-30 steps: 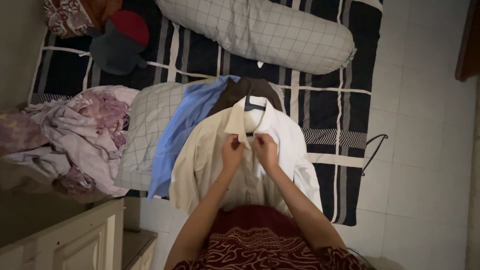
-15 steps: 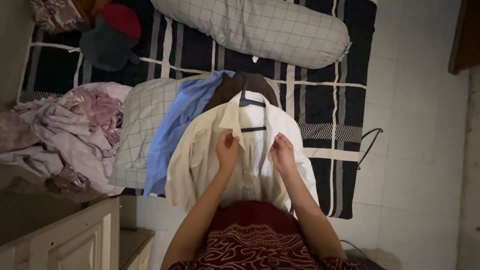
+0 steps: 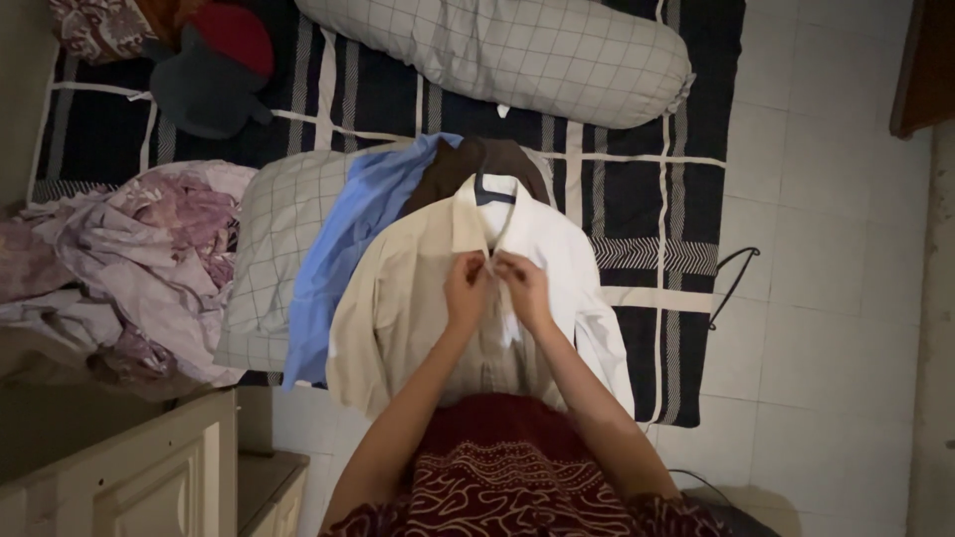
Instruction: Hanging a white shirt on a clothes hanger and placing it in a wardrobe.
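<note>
Mattress (image 3: 637, 199) striped dark on pale tiled floor (image 3: 836, 328), left hand (image 3: 468, 290) and right hand (image 3: 524, 288) pinching cream shirt (image 3: 398, 298) placket

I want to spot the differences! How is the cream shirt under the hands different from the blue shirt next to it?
The cream shirt lies on top, front spread open and flat; the blue shirt is half tucked under it, bunched in a narrow strip. Both hands, left and right, pinch the cream shirt's front; nobody touches the blue one. A dark hanger shows at the cream collar; none shows on the blue. Both lie on the striped mattress.
</note>
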